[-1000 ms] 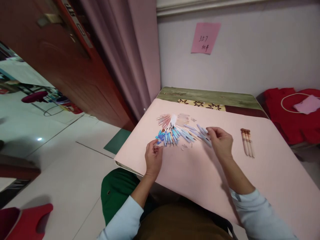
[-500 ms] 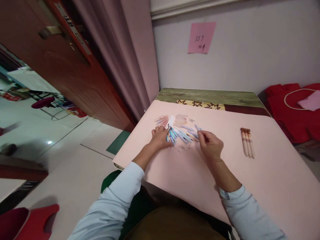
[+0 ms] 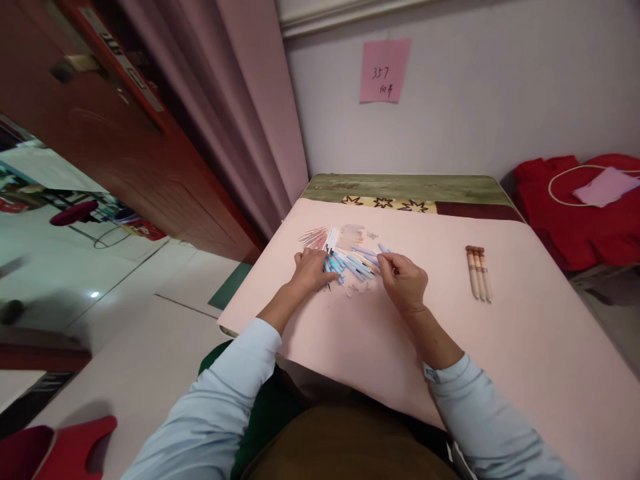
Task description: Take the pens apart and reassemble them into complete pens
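On the pink-covered table lies a loose pile of pen parts, with light blue pen barrels (image 3: 355, 267) fanned across its middle. My left hand (image 3: 311, 268) rests over the pile's left side, its thumb apart from the curled fingers and bright blue pen pieces (image 3: 334, 262) between them. The fingertips are partly hidden. In a pinch of thumb and fingers, my right hand (image 3: 406, 281) holds a slim lilac-blue pen barrel (image 3: 383, 249) at the pile's right end. Thin pinkish-brown sticks (image 3: 315, 237) and a white strip (image 3: 332, 238) lie behind my left hand.
Three beige pens with brown tops (image 3: 479, 273) lie together at the right. Clear small parts (image 3: 351, 235) sit behind the pile, and tiny pieces (image 3: 356, 289) in front. A wall with a pink note (image 3: 385, 71), a red bag (image 3: 575, 213) and a door (image 3: 150, 133) surround the table (image 3: 525, 373).
The whole view has shifted, so the table sits slightly further left and higher. Against the table, my left hand has drawn slightly right and nearer. My right hand keeps its pinch on the barrel.
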`<move>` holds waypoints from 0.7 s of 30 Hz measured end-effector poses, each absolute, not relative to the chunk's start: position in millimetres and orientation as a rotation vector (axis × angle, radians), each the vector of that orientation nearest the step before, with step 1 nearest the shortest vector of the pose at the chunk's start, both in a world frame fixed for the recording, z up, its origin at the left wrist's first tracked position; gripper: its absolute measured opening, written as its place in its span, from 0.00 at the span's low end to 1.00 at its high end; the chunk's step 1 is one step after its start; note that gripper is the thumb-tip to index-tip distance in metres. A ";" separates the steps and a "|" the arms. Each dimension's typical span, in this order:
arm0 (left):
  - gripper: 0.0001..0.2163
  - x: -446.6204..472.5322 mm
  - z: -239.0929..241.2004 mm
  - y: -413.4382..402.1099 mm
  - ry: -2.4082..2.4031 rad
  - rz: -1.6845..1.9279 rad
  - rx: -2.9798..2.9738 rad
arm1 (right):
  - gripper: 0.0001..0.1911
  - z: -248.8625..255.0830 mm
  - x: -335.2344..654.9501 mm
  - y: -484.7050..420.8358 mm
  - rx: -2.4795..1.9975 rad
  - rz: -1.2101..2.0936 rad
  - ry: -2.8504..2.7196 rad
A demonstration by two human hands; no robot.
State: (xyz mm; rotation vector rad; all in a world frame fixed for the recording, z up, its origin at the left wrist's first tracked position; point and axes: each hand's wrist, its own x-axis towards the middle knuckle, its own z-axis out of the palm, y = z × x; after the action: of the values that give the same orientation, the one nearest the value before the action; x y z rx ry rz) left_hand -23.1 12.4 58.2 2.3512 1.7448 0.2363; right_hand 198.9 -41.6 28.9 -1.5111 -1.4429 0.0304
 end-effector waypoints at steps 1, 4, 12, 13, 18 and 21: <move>0.22 -22.7 60.3 11.9 1.742 0.251 2.364 | 0.14 29.1 198.9 -42.0 -1.503 0.031 -1.440; 0.23 -23.1 66.5 11.0 1.699 0.330 2.400 | 0.14 29.2 198.4 -44.0 -1.498 0.032 -1.431; 0.29 -31.0 68.7 -7.0 1.395 1.160 1.760 | 0.14 28.9 196.6 -46.9 -1.497 0.040 -1.427; 0.29 -32.1 67.0 -14.1 1.351 1.265 1.542 | 0.15 28.9 196.7 -46.7 -1.502 0.043 -1.427; 0.30 -39.6 47.3 -60.1 1.005 1.373 0.797 | 0.15 29.0 194.6 -47.2 -1.509 0.068 -1.457; 0.23 -41.3 31.0 -81.3 0.838 1.329 0.637 | 0.15 27.2 190.9 -49.1 -1.504 0.078 -1.509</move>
State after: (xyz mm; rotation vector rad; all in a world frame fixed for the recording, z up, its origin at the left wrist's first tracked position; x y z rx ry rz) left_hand -41.3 -81.3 31.0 0.6367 0.8380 1.3290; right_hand 190.9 -49.1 27.2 -1.5043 -1.5089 0.0783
